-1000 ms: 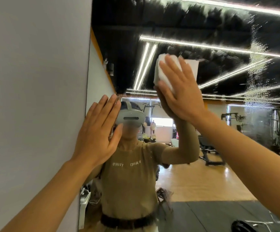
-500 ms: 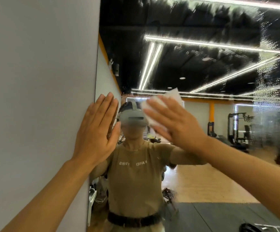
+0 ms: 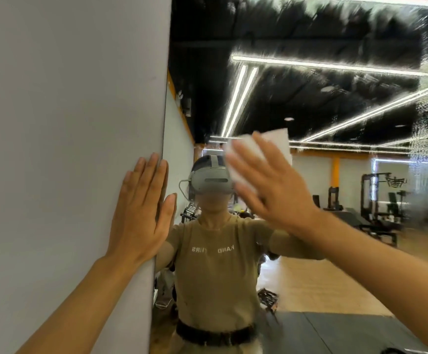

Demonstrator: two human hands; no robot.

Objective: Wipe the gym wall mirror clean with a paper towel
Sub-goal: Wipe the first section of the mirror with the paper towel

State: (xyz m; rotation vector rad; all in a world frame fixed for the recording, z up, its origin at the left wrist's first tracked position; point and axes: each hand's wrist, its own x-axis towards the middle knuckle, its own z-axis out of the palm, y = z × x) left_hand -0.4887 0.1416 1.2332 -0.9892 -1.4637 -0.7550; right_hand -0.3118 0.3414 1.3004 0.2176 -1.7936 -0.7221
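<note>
While the right hand [image 3: 271, 190] presses flat against the gym wall mirror [image 3: 335, 103], a folded white paper towel [image 3: 256, 154] lies trapped between its palm side and the glass. The fingers [image 3: 243, 162] of this hand are straight and spread wide, slanting up and to the left, and they lie over the towel rather than curling round it. The towel pokes out past the fingertips at the upper left and shows again as a pale corner above the hand, to the right of the fingers, so most of it sits under the fingers and the upper palm. The hand and towel are blurred, so the towel's exact folds cannot be made out.

The left hand [image 3: 141, 213] rests flat on the grey wall [image 3: 67, 123] just at the mirror's left edge, fingers straight and close together pointing upward, with the thumb reaching across onto the glass side. It holds nothing.

The mirror's upper part carries a streaky, feathered film, and a band of fine droplets runs down its right side. In the glass stands the reflection of the person [image 3: 215, 264], in a tan T-shirt and dark belt, wearing a grey headset [image 3: 211, 181], with both arms raised toward the surface. Behind the reflection appear long ceiling strip lights [image 3: 335, 65], a wooden floor, dark mats and gym machines [image 3: 381, 200] at the right.
</note>
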